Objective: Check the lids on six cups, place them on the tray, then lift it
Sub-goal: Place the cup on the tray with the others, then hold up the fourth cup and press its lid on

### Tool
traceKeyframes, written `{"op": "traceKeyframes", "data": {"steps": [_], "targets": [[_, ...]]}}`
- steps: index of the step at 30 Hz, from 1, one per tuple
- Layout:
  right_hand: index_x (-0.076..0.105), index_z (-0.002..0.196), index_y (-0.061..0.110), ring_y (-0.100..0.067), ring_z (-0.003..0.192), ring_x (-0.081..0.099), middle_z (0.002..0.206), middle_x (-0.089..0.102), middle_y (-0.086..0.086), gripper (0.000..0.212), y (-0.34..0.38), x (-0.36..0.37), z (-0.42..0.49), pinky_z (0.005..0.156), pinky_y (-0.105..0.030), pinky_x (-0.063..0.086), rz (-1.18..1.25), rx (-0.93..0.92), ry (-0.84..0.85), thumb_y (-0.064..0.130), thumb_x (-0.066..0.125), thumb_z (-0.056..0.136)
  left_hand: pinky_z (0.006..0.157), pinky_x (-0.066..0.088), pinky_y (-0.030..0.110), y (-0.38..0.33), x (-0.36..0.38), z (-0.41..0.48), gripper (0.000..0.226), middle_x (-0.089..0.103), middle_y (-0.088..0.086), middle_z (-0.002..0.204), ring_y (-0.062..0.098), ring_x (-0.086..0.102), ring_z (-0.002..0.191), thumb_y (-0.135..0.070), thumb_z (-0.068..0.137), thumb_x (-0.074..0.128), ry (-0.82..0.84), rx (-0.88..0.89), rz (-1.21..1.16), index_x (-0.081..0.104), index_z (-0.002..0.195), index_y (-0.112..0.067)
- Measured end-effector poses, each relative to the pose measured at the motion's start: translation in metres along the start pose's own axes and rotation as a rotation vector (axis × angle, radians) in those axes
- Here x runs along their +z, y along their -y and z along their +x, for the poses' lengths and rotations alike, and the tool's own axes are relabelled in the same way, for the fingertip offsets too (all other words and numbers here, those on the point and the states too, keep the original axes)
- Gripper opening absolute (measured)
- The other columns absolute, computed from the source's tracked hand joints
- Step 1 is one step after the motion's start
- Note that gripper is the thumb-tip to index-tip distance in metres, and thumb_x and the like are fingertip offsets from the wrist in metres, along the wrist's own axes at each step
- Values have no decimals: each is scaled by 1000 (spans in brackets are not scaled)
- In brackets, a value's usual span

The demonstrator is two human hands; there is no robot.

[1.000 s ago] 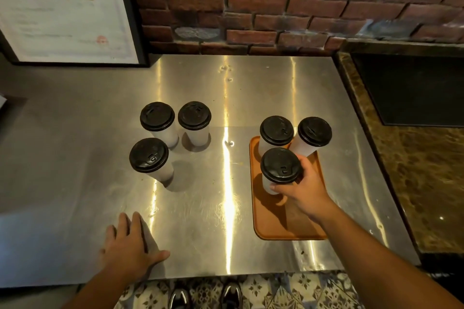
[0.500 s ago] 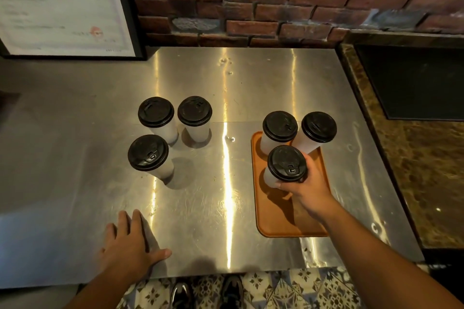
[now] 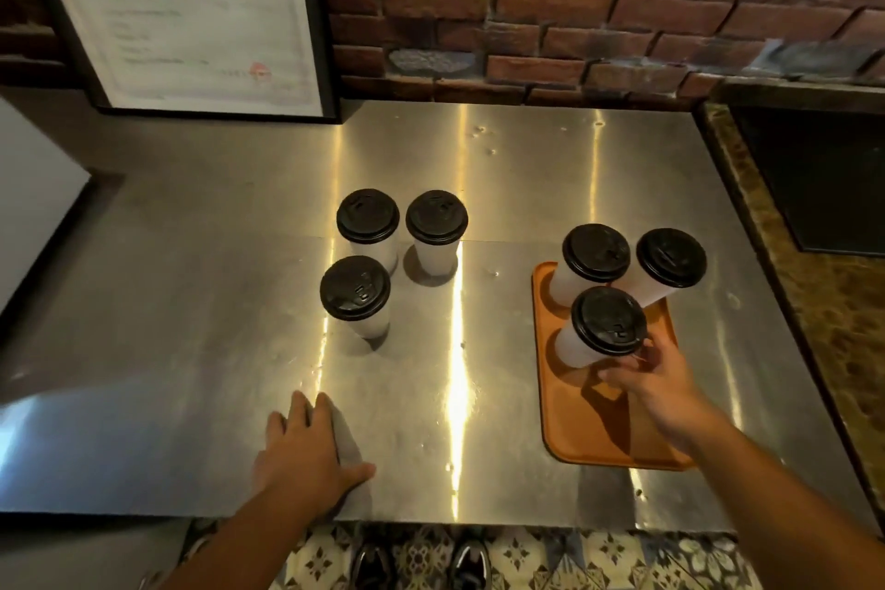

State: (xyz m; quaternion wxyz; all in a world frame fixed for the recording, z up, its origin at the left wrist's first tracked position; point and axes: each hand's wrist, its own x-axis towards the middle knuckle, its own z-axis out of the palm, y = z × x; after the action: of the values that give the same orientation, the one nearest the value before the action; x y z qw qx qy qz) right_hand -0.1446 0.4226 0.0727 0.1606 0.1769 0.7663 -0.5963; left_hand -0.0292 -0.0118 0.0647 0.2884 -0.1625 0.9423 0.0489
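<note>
Cup (image 3: 607, 322) on tray (image 3: 586, 438): right hand (image 3: 657, 389) curls fingers at it, grip unclear; left hand (image 3: 306, 455) flat, fingers released.

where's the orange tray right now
Head view: the orange tray lies at the right of the steel counter, under the right hand, carrying three lidded cups.

A brushed stainless-steel counter (image 3: 191, 326) ran from the near edge back to a red brick wall (image 3: 574, 5), with long bright streaks of reflected light on its surface and a thin seam crossing it from side to side. A black-framed certificate (image 3: 191, 14) with printed Chinese characters and a red seal stood on the counter's back left corner, leaning against the bricks. Along the right side lay a brown marbled stone ledge (image 3: 838, 326) holding a dark rectangular panel (image 3: 823, 177). A white slab (image 3: 33, 196) jutted in at far left. Patterned floor tiles (image 3: 598, 561) showed below the counter's front edge.
</note>
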Motion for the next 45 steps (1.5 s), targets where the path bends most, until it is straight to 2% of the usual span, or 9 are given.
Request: {"op": "traceKeyframes", "data": {"steps": [3,5,8,12,18,22,27,40,45], "targets": [[69,103,21,-36,100,71,109,74,-15,25,-21,18,-26,97,-60,57,-29,175,-286,5,81,87,114,45,49,22,-7,13,120,28,-1,166,30,35,146,-94,62,65,-106,31,-72,26,159,-33],[70,89,14,-41,92,72,92,75,-17,15,-27,43,-52,85,-53,60,-109,183,-318,2,79,89,118,39,58,33,-12,26,126,20,1,170,34,26,152,-96,57,65,-123,21,-83,20,159,-38],[72,80,12,-33,79,71,71,72,-8,17,-22,82,-80,71,-44,58,-249,105,-133,0,74,93,119,20,75,38,-18,48,148,-6,5,175,42,0,160,-109,44,54,-23,9,-89,-3,163,-42],[73,93,18,-9,73,72,80,75,3,12,15,139,-75,61,-19,56,-268,-31,74,5,73,95,114,1,83,36,-6,63,160,-36,13,168,51,-30,153,-112,35,42,86,13,-68,-32,157,-39],[49,137,44,-9,106,68,119,63,19,73,64,226,-15,87,-27,62,-231,-76,305,35,92,78,112,-8,85,42,13,70,153,-50,17,159,53,-42,144,-112,41,33,81,42,-88,-44,150,-37],[36,151,47,-18,133,53,152,48,11,101,78,265,12,105,-38,54,-116,-81,391,30,97,72,110,-12,85,40,16,76,154,-58,16,152,52,-48,140,-112,39,35,114,30,-96,-51,144,-39],[47,136,59,12,116,62,127,63,37,93,91,281,23,82,-5,52,-128,-187,499,10,95,73,109,-11,85,39,21,82,156,-63,17,147,54,-46,141,-114,36,32,127,-1,-69,-54,141,-38],[59,136,42,-4,125,63,131,69,15,79,97,285,31,99,-23,55,-139,-280,494,16,96,71,115,9,85,41,27,72,152,-29,22,167,58,-18,152,-116,43,20,-78,34,-35,-24,161,-32],[61,131,50,0,123,63,128,69,19,75,100,271,11,92,-18,57,-161,-287,463,29,98,69,112,-8,86,43,28,82,154,-59,17,150,54,-45,141,-115,40,29,75,8,-38,-50,146,-35]]}}
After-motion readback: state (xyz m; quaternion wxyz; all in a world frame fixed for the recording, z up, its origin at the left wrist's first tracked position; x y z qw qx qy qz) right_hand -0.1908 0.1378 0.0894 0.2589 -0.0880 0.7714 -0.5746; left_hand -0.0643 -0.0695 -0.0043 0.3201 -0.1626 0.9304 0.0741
